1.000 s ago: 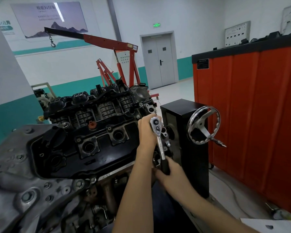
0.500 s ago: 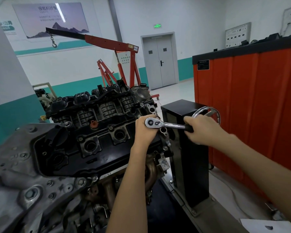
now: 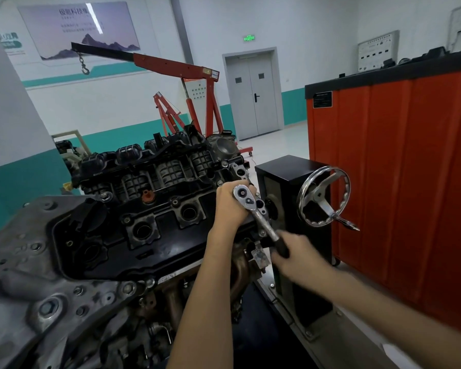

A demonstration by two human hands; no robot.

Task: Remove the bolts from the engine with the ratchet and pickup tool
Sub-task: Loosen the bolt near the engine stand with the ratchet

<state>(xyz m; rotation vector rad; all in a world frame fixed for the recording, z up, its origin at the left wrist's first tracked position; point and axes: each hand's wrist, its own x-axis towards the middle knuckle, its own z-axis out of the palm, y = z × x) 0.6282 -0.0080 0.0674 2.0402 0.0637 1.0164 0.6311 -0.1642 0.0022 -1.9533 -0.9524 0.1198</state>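
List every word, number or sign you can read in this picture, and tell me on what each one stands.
Nothing can be quoted with certainty.
The poster: Chinese heading and smaller lines, blurred.
The green sign over the door: too small.
The black label on the red cabinet: too small.
The wall panel: markings too small.
The ratchet: no legible brand.
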